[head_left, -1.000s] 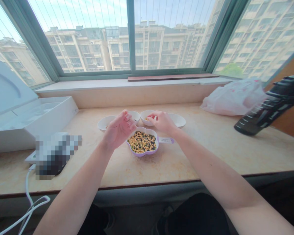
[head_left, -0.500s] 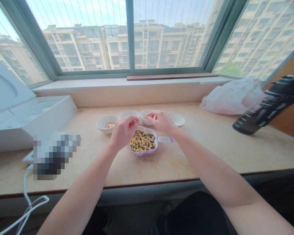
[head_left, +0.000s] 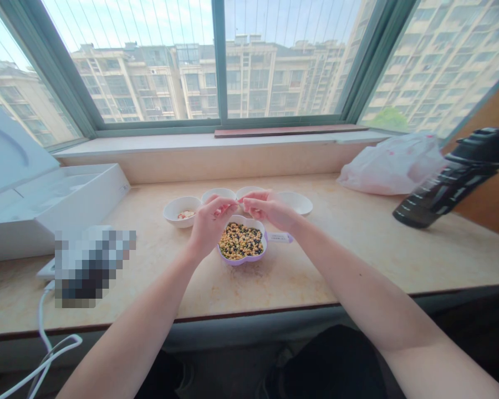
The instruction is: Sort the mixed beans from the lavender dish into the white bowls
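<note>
My left hand [head_left: 214, 217] is closed in a pinch above the back left of a purple-rimmed, scalloped bowl [head_left: 263, 256]. Mixed yellow, black and green beans [head_left: 240, 241] fill that bowl. My right hand [head_left: 270, 208] is also pinched, its fingertips almost meeting those of the left. Anything between the fingers is too small to make out. Behind the hands stands a row of small white bowls. The leftmost bowl [head_left: 171, 209] has pale and reddish bits in it. The two middle ones [head_left: 218, 194] are partly covered by my hands, and the rightmost [head_left: 300, 203] is partly behind my right hand.
An open white box [head_left: 83, 194] is at the left, with a blurred-out object [head_left: 92, 266] and a white cable [head_left: 45, 316] in front. At the right are a plastic bag [head_left: 388, 166] and a black bottle [head_left: 444, 185]. The windowsill [head_left: 158, 143] runs along the back.
My right hand has drawn back from the white bowl behind it and moved left, bringing its fingertips close to my left hand's. My left hand has barely moved.
</note>
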### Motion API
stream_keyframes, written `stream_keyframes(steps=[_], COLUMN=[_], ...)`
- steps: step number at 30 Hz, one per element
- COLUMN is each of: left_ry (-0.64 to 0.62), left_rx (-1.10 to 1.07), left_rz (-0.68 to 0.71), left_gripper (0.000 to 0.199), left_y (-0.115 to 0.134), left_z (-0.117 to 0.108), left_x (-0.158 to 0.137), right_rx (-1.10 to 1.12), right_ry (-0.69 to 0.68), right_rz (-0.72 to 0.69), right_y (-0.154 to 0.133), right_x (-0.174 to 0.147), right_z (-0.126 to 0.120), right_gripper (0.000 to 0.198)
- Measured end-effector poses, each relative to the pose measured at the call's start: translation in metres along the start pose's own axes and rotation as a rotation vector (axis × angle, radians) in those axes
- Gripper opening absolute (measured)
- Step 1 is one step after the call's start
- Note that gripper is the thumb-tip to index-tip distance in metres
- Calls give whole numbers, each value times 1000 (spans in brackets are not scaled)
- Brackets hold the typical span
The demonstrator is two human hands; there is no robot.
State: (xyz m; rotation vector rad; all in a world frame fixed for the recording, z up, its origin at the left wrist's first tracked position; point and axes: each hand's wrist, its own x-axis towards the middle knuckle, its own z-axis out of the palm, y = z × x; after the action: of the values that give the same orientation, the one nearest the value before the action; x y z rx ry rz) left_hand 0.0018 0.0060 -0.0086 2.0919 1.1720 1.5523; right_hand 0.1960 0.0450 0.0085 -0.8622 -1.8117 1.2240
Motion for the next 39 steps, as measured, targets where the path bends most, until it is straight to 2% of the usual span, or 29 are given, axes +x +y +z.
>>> stream_keyframes(steps=[2, 6, 15, 17, 19, 22, 24, 30, 34, 39], left_ry=[-11, -3, -45, -53, -87, -220, -320, -548, -598, -651], left_rx=[-2, 61, 184, 230, 283, 376, 428, 524, 554, 532], left_rz=[9, 72, 94, 57, 17, -21, -24, 112, 136, 85], left_gripper=[16, 16, 15, 14, 16, 18, 20, 25, 28, 32], left_y=[-1, -2, -2, -4, -6, -9, -9, -9, -10, -9], left_z=[0, -1, -3, -3, -3, -4, -4, -5, -6, -13], left_x=[-1, -3, -1, 0, 0, 0, 0, 0, 0, 3], right_rx=[156, 251, 202, 127, -16, -330, -521, -795, -871, -902], right_ry=[-97, -235, -199, -139, 23, 345, 444, 514, 504, 504], right_rz=[52, 99, 146, 123, 68, -29, -51, 16, 61, 60], right_y=[-3, -5, 1, 4, 7, 13, 16, 22, 27, 29], right_x=[-2, -4, -1, 2, 5, 9, 12, 15, 17, 17], right_z=[2, 5, 5, 3, 0, -8, -14, -26, -29, -31], right_gripper=[31, 33, 36, 33, 28, 18, 15, 10, 11, 18])
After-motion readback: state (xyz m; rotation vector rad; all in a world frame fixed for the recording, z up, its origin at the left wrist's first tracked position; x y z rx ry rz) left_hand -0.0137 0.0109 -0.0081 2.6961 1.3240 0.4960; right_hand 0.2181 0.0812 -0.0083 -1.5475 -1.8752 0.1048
